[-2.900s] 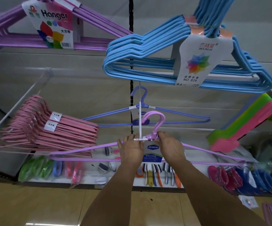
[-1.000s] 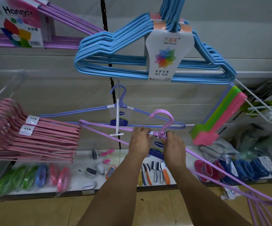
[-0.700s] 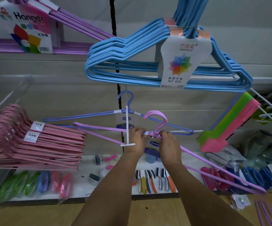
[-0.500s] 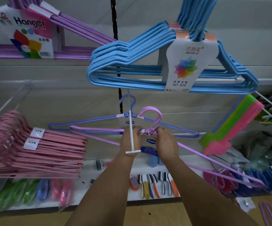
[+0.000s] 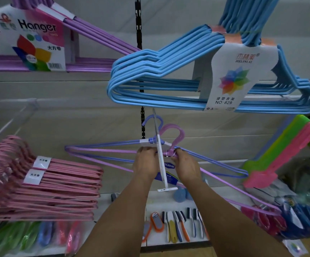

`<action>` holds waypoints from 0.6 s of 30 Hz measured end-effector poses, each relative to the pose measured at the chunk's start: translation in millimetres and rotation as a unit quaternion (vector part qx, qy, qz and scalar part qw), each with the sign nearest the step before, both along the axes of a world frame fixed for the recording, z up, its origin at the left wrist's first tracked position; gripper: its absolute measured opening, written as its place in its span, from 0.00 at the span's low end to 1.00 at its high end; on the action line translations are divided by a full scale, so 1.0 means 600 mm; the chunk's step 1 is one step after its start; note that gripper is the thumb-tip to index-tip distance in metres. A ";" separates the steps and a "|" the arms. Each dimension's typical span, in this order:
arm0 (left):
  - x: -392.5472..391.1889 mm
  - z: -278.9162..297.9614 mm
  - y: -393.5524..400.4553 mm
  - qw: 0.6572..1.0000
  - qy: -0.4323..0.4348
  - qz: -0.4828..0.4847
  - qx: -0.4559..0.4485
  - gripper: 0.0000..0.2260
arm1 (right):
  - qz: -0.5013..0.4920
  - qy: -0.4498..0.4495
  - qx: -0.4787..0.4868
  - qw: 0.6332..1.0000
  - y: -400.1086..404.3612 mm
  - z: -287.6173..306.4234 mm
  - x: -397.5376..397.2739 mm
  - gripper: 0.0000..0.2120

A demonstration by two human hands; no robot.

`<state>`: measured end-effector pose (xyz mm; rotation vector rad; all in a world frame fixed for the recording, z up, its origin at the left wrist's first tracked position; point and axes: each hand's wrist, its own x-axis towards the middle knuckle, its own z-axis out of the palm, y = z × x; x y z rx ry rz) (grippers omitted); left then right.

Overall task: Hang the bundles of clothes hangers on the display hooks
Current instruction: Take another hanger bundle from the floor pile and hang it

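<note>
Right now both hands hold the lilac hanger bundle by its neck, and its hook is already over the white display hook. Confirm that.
Wrong on one count. In the head view the left hand and right hand do hold the lilac hanger bundle by its neck, but its hook is beside the white display hook, not yet over it.

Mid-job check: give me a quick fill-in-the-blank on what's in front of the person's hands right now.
1. Both hands, the left hand and the right hand, grip the bundle of ____ hangers near its neck.
2. The white display hook already carries a bundle coloured ____.
3. The label on the light blue hangers above reads NO: ____.
4. The stack at far left is coloured ____.

Missing words: lilac; blue-violet; 829; pink
</note>
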<state>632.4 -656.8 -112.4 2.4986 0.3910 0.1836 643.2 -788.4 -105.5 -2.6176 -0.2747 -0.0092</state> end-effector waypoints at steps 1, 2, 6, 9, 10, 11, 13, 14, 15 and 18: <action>0.005 -0.003 0.002 1.000 -0.006 -0.004 0.009 0.10 | -0.002 0.002 -0.002 1.000 0.003 -0.001 0.004 0.10; 0.007 -0.004 0.004 1.000 -0.014 -0.007 0.019 0.11 | -0.006 0.002 -0.006 1.000 0.004 -0.002 0.007 0.10; 0.012 -0.012 0.016 0.997 -0.044 -0.013 0.058 0.12 | -0.025 -0.036 -0.034 0.998 0.012 -0.008 0.013 0.11; 0.012 -0.017 0.026 0.993 -0.072 -0.013 0.093 0.15 | -0.017 -0.058 -0.035 0.998 0.022 -0.005 0.012 0.10; 0.013 -0.019 0.031 0.992 -0.076 -0.013 0.104 0.15 | -0.014 -0.060 -0.038 0.997 0.025 -0.005 0.014 0.10; 0.014 -0.022 0.036 0.991 -0.075 -0.015 0.110 0.15 | -0.010 -0.059 -0.043 0.997 0.028 -0.004 0.015 0.11; 0.013 -0.025 0.043 0.991 -0.070 -0.013 0.113 0.14 | -0.001 -0.050 -0.055 0.997 0.033 -0.001 0.016 0.11; 0.012 -0.028 0.045 0.991 -0.066 -0.008 0.112 0.14 | 0.008 -0.040 -0.064 0.997 0.035 0.000 0.018 0.11; 0.011 -0.030 0.048 0.992 -0.062 -0.003 0.110 0.13 | 0.016 -0.028 -0.076 0.997 0.039 0.001 0.020 0.12; 0.011 -0.039 0.056 0.994 -0.048 0.008 0.100 0.12 | 0.037 -0.008 -0.107 0.994 0.054 0.007 0.018 0.12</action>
